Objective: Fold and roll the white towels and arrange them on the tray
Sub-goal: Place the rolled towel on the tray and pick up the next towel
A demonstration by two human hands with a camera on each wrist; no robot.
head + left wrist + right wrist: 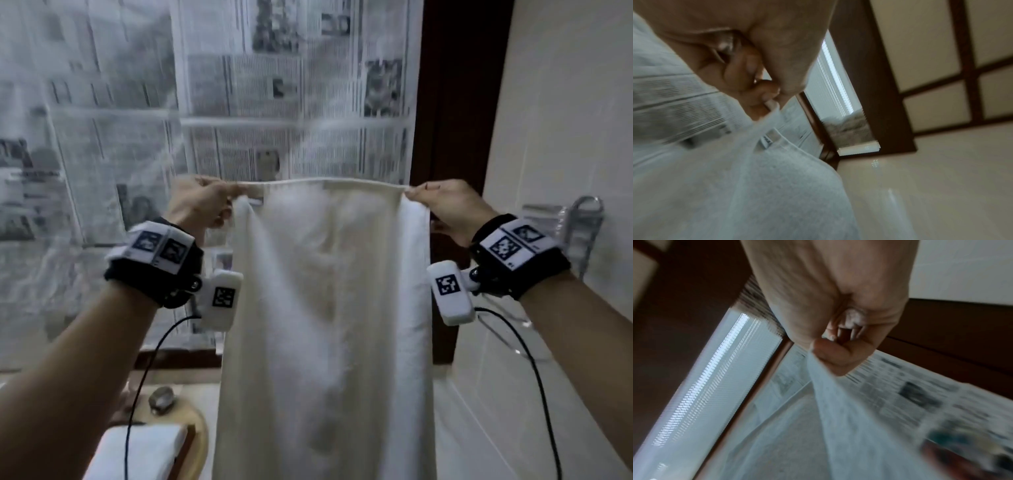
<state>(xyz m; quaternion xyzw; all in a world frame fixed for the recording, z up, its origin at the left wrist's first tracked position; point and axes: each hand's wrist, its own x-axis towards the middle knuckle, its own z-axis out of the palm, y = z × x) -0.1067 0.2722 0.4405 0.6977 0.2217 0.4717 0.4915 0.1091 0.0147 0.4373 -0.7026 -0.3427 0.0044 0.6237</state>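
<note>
We hold one white towel [325, 308] up by its top edge, spread across the centre of the head view and hanging down past the lower edge. Our left hand [200, 202] pinches the top left corner, thumb and fingers curled on the hem; our right hand [445, 205] pinches the top right corner in the same way. Both wrist views show the cloth caught between thumb and finger.

We judge this the start of the fold: the towel is stretched out flat in the air, with neither fold nor roll made yet. The next move likely calls for bringing the two corners together, or laying the cloth down on a flat surface, keeping the edges lined up so the fold runs straight.

At the lower left of the head view a folded towel [137, 448] lies on what seems a wooden tray [200, 435]; its rim is only partly seen.

A small tag [767, 138] sits on the hem near our left hand, but its print is too blurred to read. The newspaper [137, 102] filling the upper left and centre carries print we cannot read either. The wristbands bear square coded markers, no words.
</note>
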